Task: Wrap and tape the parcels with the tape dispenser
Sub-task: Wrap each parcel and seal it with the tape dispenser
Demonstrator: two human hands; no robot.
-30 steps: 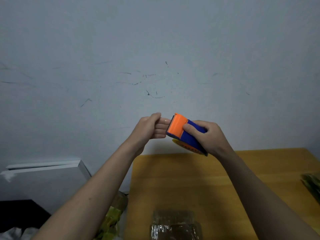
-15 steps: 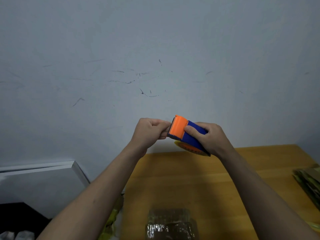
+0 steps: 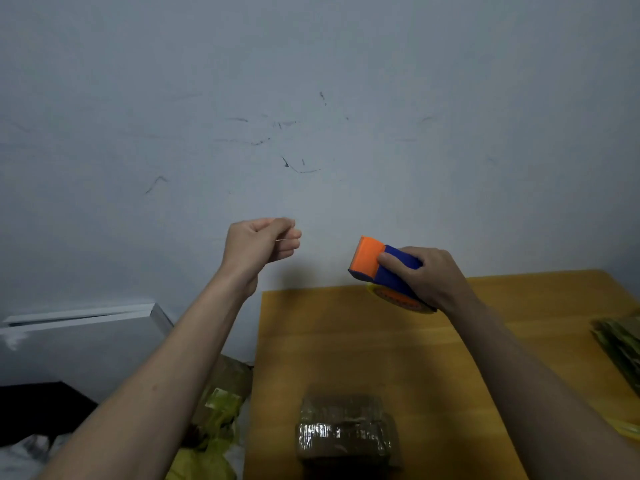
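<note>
- Leaning against the scuffed grey wall [image 3: 311, 98] at far left is a flat grey panel [image 3: 79, 337], with crumpled yellow plastic wrapping [image 3: 214, 420] below it beside the table edge.
- The left hand [image 3: 261, 242] is raised before the wall, fingers curled, pinching what looks like a thin strip of clear tape; I cannot tell for sure.
- A tape-wrapped brown parcel [image 3: 344, 431] lies on the yellow wooden table [image 3: 346, 341] near its front edge.
- The right hand [image 3: 429, 278] grips the orange-and-blue tape dispenser [image 3: 381, 268], held above the table, apart from the left hand.
- Dark greenish packets [image 3: 620, 344] lie at the table's right edge.
</note>
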